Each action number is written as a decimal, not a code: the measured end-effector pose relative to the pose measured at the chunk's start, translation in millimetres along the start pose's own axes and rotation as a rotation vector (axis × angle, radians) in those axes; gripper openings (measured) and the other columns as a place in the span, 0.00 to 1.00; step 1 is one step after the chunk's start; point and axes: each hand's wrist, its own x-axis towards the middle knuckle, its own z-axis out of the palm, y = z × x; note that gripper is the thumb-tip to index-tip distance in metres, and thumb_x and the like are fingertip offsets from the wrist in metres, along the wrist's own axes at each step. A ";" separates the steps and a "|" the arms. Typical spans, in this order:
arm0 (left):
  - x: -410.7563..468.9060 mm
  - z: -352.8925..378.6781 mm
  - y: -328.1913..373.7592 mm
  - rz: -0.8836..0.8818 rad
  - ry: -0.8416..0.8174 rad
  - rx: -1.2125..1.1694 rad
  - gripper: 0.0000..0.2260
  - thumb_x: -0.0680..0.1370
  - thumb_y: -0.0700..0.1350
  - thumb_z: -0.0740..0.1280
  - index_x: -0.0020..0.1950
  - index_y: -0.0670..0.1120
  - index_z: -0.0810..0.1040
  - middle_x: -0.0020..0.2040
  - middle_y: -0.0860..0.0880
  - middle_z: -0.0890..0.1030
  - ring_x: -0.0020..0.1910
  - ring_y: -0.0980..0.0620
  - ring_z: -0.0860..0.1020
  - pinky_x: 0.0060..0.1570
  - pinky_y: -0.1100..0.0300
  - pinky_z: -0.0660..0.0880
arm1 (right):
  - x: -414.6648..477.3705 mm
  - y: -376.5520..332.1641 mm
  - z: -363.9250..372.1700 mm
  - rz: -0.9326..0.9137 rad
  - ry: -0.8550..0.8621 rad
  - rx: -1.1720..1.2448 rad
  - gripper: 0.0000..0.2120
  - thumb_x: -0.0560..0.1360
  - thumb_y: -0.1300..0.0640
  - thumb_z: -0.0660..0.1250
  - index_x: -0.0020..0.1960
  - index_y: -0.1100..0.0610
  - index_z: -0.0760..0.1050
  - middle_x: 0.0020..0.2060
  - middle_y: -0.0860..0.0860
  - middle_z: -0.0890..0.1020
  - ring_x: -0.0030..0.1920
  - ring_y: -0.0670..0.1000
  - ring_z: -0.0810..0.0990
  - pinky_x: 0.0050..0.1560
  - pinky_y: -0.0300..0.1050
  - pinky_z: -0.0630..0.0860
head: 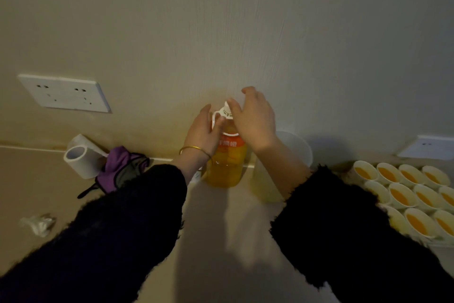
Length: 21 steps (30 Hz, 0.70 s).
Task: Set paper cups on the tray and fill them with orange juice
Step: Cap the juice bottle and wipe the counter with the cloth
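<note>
A clear plastic bottle of orange juice with an orange label (227,157) stands upright on the beige table (221,229), close against the pale wall (221,32). The hands are apart, one on each side of the bottle's top. The left hand (205,128), with a gold bangle (194,149) at the wrist, grips the bottle at its shoulder by the white handle loop. The right hand (255,118) has its thumb touching the white screw cap (226,109) and its fingers arched above and behind; whether they close on the cap I cannot tell. At the table's right edge, white paper cups filled with orange juice (403,193) stand packed in rows, well apart from the bottle. A translucent plastic jug (296,150) sits behind the right forearm. To the left lie a white roll of tape (82,156), a purple and grey cloth (120,167) and crumpled clear wrap (38,224).
</note>
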 end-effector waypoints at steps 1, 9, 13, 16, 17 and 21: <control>-4.8 -2.0 -8.9 -0.024 0.040 -0.014 0.25 0.80 0.54 0.57 0.74 0.44 0.60 0.73 0.44 0.66 0.71 0.46 0.65 0.66 0.54 0.64 | -7.1 0.1 -0.4 -0.027 0.055 0.069 0.20 0.80 0.45 0.57 0.68 0.55 0.67 0.63 0.54 0.74 0.61 0.55 0.75 0.60 0.51 0.73; -48.6 -18.3 -101.4 -0.170 0.019 0.213 0.15 0.80 0.47 0.60 0.61 0.41 0.76 0.60 0.43 0.78 0.60 0.43 0.74 0.55 0.57 0.68 | -51.2 3.9 36.6 0.048 -0.086 0.673 0.12 0.77 0.43 0.61 0.39 0.48 0.74 0.33 0.52 0.76 0.35 0.49 0.76 0.39 0.52 0.76; -57.7 -26.6 -155.2 -0.341 -0.147 0.519 0.17 0.80 0.52 0.57 0.64 0.47 0.75 0.71 0.41 0.66 0.72 0.45 0.61 0.67 0.53 0.61 | -68.6 3.8 51.8 0.077 -0.521 0.662 0.14 0.80 0.54 0.60 0.38 0.55 0.76 0.28 0.48 0.75 0.28 0.43 0.71 0.36 0.40 0.69; -53.2 -37.4 -178.0 -0.480 -0.171 0.643 0.18 0.80 0.54 0.54 0.68 0.53 0.70 0.76 0.43 0.55 0.75 0.41 0.50 0.71 0.44 0.54 | -75.9 5.6 64.1 0.099 -0.676 0.586 0.13 0.81 0.53 0.59 0.42 0.57 0.76 0.31 0.49 0.76 0.31 0.46 0.72 0.35 0.37 0.70; -49.4 -40.8 -186.0 -0.514 -0.165 0.627 0.18 0.80 0.55 0.55 0.68 0.54 0.70 0.76 0.43 0.54 0.75 0.40 0.49 0.71 0.43 0.52 | -77.7 6.0 67.7 0.121 -0.701 0.586 0.13 0.81 0.53 0.58 0.41 0.55 0.75 0.31 0.49 0.76 0.31 0.46 0.71 0.34 0.36 0.70; -23.9 -43.2 -274.4 -0.643 -0.231 0.586 0.24 0.72 0.67 0.52 0.60 0.57 0.76 0.74 0.42 0.62 0.74 0.39 0.52 0.71 0.47 0.50 | -88.5 10.9 77.4 0.130 -0.790 0.567 0.12 0.82 0.52 0.57 0.44 0.56 0.74 0.33 0.49 0.75 0.32 0.45 0.71 0.35 0.34 0.69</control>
